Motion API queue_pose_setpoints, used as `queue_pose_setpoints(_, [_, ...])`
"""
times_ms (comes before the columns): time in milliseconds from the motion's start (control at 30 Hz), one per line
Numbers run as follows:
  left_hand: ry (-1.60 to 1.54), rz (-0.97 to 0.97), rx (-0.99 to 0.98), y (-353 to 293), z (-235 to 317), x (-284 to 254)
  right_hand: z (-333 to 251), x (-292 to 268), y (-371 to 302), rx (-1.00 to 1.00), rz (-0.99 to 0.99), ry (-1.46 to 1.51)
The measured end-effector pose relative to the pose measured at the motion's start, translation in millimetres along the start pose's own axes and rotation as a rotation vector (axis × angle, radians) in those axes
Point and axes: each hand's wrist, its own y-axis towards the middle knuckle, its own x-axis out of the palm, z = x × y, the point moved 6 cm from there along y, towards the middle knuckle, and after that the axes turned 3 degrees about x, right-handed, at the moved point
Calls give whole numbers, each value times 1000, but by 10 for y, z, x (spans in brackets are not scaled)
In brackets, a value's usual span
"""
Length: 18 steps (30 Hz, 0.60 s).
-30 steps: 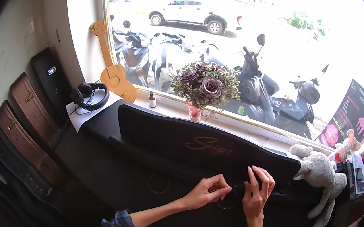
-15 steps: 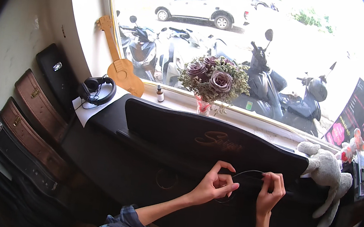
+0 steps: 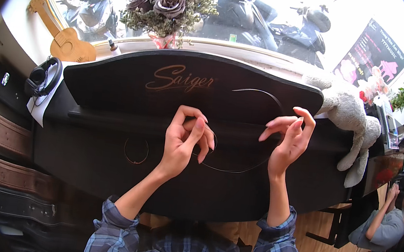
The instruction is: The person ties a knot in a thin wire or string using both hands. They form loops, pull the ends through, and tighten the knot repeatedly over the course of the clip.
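Note:
My left hand (image 3: pixel 183 140) is closed, its curled fingers and thumb round a thin wire-like string (image 3: pixel 229 171). A small bend of it shows at the fingertips. From there the string sweeps rightward in a wide arc, passes behind my right hand (image 3: pixel 289 143), and comes out above it. Its loose end curves left in front of the dark board (image 3: pixel 247 81). The right hand's fingers are bent and spread apart; whether they touch the string is hidden. Left of my left hand, a small coil of thin string (image 3: pixel 135 162) lies on the black tabletop (image 3: pixel 93 158).
The upright board backs the tabletop. Beyond it are a flower bouquet (image 3: pixel 170 5) and small wooden ukulele (image 3: pixel 71 46). Headphones (image 3: pixel 43 78) and instrument cases (image 3: pixel 4 131) stand left. A grey plush toy (image 3: pixel 346 110) hangs at the right; farther right sits another person (image 3: pixel 382 228).
The view has swung down and right. My right hand has gone from a pinch on the string to spread fingers. The string now bows out in a wider loop.

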Motion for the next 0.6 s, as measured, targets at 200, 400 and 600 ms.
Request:
queue_pose_setpoints(200, [-130, 102, 113, 0, 67, -95, 97, 249, -87, 89, -242, 275])
queue_pose_setpoints(400, [-273, 67, 192, 14, 173, -151, 145, 462, -225, 275, -468, 428])
queue_pose_setpoints(600, [-197, 58, 180, -1, 185, -131, 104, 485, -283, 393, -660, 321])
